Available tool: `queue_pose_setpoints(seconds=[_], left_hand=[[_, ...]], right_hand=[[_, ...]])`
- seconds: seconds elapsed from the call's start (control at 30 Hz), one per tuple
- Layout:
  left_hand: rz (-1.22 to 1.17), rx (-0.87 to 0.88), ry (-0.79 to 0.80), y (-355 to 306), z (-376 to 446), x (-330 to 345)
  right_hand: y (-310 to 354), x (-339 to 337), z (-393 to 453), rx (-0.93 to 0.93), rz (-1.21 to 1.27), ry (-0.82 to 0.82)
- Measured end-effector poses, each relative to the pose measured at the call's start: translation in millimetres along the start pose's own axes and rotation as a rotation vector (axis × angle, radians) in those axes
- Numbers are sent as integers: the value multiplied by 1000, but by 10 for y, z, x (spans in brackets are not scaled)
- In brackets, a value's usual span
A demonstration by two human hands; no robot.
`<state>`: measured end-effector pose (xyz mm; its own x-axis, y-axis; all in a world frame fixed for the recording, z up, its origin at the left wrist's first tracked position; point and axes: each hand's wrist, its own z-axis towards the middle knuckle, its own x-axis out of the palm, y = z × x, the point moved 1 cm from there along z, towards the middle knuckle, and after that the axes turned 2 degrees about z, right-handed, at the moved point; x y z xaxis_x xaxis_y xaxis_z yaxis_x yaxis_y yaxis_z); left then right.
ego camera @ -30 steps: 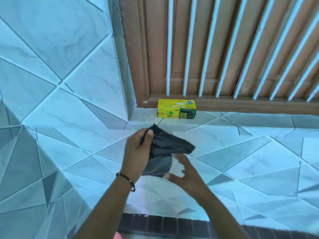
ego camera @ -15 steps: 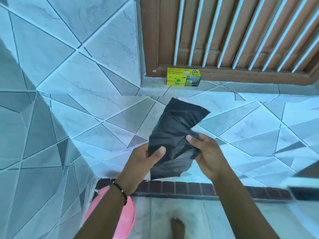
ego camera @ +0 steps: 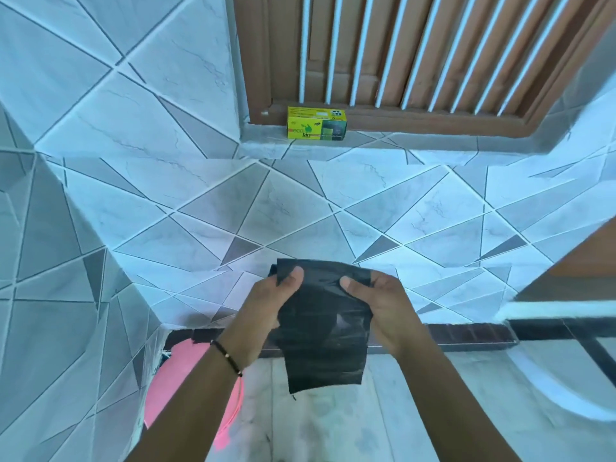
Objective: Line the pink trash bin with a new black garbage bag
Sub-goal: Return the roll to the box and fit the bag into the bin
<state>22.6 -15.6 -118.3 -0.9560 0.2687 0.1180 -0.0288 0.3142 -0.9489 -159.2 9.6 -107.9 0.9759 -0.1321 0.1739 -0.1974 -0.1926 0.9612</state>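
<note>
A folded black garbage bag [ego camera: 325, 331] hangs flat between my two hands in front of the tiled wall. My left hand [ego camera: 266, 305] pinches its upper left corner with thumb on top. My right hand [ego camera: 380, 301] pinches the upper right corner the same way. The bag's lower edge dangles free below my wrists. The pink trash bin [ego camera: 181, 378] stands on the floor at the lower left, against the wall corner, mostly hidden behind my left forearm.
A yellow-green box of bin bags [ego camera: 316, 127] sits on the tiled window ledge [ego camera: 433, 141] under a brown barred window. A dark brick strip [ego camera: 466, 333] runs along the wall's foot. A white curved fixture [ego camera: 566, 395] is at the lower right.
The bag has come down and flattened out, with both hands now pinching its top corners. My view has tilted down, showing more of the floor and the pink bin.
</note>
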Motion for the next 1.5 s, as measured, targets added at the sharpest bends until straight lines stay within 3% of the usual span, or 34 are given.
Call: queue_pose_setpoints(seconds=[0.1,0.27,0.37,0.47,0.53,0.67,0.8,0.93,1.13,1.3,1.5], left_hand=[[35,97,-46,96,-162,174],[-97,134,-205,65,-342,400],[-168,101,-141,174,-546,501],[-45,41,-4,457,-824,634],[68,42,5,603,-968,737],[47,62,-232,644,-1076,903],[-124,176,-359,482,-1099,937],[-261,145,-250,427,-1180,952],[-311,6,-171,551,-1296,789],[-329,46,-315,600,-1316,482],[-214,101,-502,580,-1306,153]], right_hand=[[107,-99,-68,-47,-16,70],[-64,-397,-410,52,-257,255],[-234,-572,-591,73,-182,200],[-307,-672,-769,55,-47,112],[-307,-671,-864,57,39,80],[-344,-687,-1111,98,140,168],[-453,-759,-1309,105,-169,221],[-585,-718,-1392,105,-113,99],[-487,-459,-1337,45,-23,113],[-487,-89,-1302,69,-33,158],[-583,45,-1241,85,50,397]])
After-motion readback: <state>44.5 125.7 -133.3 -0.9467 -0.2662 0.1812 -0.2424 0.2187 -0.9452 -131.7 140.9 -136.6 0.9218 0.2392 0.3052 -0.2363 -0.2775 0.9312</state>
